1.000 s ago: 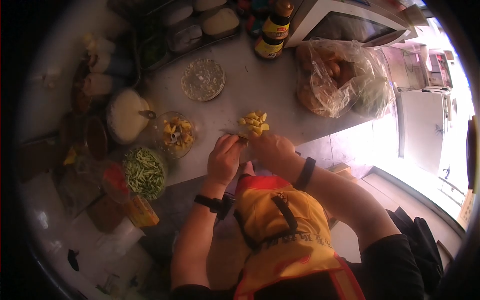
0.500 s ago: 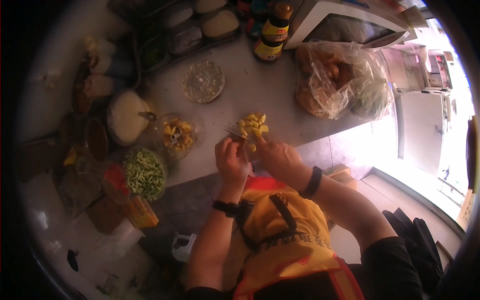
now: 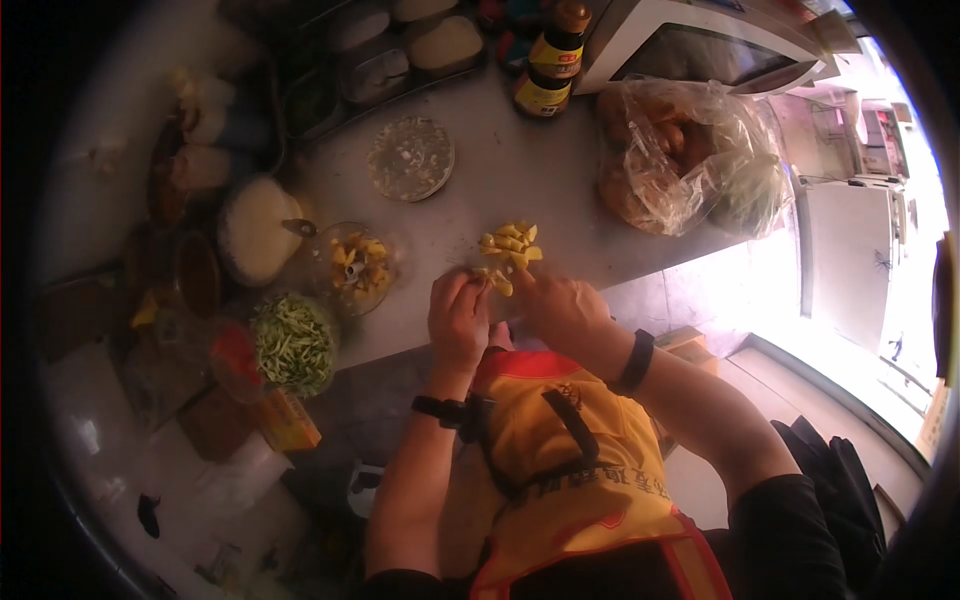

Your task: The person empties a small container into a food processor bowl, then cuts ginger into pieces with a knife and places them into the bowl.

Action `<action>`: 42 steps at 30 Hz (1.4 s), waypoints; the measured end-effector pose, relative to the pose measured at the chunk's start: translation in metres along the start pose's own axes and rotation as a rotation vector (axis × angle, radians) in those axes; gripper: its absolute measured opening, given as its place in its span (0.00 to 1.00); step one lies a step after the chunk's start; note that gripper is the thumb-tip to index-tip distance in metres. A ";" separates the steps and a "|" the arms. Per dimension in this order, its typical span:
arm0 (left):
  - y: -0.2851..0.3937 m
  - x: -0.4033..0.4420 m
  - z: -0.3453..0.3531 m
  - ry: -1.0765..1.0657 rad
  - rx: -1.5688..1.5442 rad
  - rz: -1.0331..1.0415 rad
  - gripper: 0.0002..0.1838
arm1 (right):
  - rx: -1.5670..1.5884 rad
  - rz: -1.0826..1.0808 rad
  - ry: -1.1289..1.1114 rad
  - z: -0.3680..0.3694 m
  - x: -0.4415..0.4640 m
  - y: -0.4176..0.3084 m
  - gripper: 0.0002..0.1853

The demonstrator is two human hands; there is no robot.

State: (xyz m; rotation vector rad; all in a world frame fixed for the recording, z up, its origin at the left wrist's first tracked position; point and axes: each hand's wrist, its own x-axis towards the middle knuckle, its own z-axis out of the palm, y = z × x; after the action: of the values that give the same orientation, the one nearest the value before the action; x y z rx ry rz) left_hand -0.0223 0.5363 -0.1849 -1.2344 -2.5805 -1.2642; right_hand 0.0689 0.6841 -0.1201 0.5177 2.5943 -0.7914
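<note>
My left hand has its fingers bent together at the counter's near edge, pinching a yellow piece. Close by on the right, my right hand is closed around a small knife, whose thin blade is blurred and mostly hidden between the hands. Just beyond the fingertips lies a small pile of cut yellow chunks. Left of my hands stands a clear round container with more yellow-brown pieces inside.
Shredded green vegetable fills a bowl at left, beside a white-filled bowl. Farther back are a round lid, a dark bottle, a plastic bag of round brown items and a white appliance.
The knife blade showed between my hands half a second ago and is now mostly hidden. My left fingers have closed in on the yellow piece; both hands have shifted slightly.
</note>
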 end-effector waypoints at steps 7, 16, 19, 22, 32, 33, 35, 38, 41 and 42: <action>-0.010 0.007 -0.008 -0.088 0.017 0.086 0.07 | 0.030 -0.061 -0.124 -0.012 0.005 0.005 0.11; 0.006 -0.001 0.001 -0.038 -0.004 -0.022 0.06 | 0.012 -0.016 -0.040 0.013 0.024 -0.004 0.11; 0.007 -0.009 0.004 0.015 0.032 -0.095 0.07 | -0.023 -0.007 0.010 0.012 0.017 -0.005 0.12; 0.004 -0.006 0.004 -0.016 0.032 -0.073 0.08 | -0.022 -0.011 -0.053 0.017 0.023 0.001 0.14; 0.004 -0.008 0.010 0.021 -0.025 -0.190 0.09 | -0.070 -0.006 -0.142 -0.009 0.026 0.003 0.19; 0.004 -0.006 0.010 0.050 -0.065 -0.241 0.09 | -0.023 0.016 -0.181 -0.018 0.025 0.000 0.20; 0.003 -0.008 0.009 0.049 -0.099 -0.259 0.09 | 0.026 0.034 -0.234 -0.017 0.019 0.001 0.21; 0.005 -0.004 0.007 0.044 -0.102 -0.238 0.08 | 0.062 -0.091 0.002 -0.008 0.005 0.003 0.16; 0.004 -0.004 0.008 0.048 -0.052 -0.199 0.06 | -0.055 -0.027 -0.003 -0.006 0.004 -0.005 0.15; 0.002 -0.005 0.008 0.052 -0.034 -0.195 0.05 | -0.008 0.003 -0.049 -0.003 0.007 -0.003 0.16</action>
State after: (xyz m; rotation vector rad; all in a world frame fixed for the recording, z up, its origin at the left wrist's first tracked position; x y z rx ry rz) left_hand -0.0150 0.5393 -0.1904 -0.9589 -2.7074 -1.3564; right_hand 0.0604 0.6850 -0.1191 0.4928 2.5500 -0.7831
